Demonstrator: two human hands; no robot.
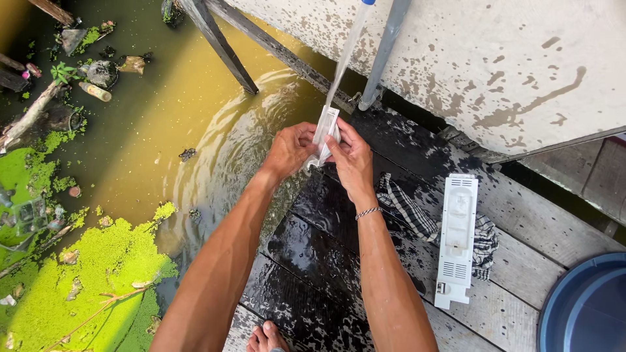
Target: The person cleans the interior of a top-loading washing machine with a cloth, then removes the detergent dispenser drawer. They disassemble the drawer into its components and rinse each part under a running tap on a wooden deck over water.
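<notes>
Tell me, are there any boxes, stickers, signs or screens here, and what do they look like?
No signs, screens or stickers show.
Floating bottle: top left on the green water, small, pale, lying on its side.
White plastic panel: on a checked cloth on the wet planks, long, slotted, no readable label.
Small white plastic part: held in the left hand and right hand under a water stream.

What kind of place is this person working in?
Most likely a wooden dock or house platform over a murky pond or canal. The wet plank deck ends at yellowish water with green duckweed and floating litter. Both hands, left hand and right hand, hold a white plastic part under a water stream.
</notes>
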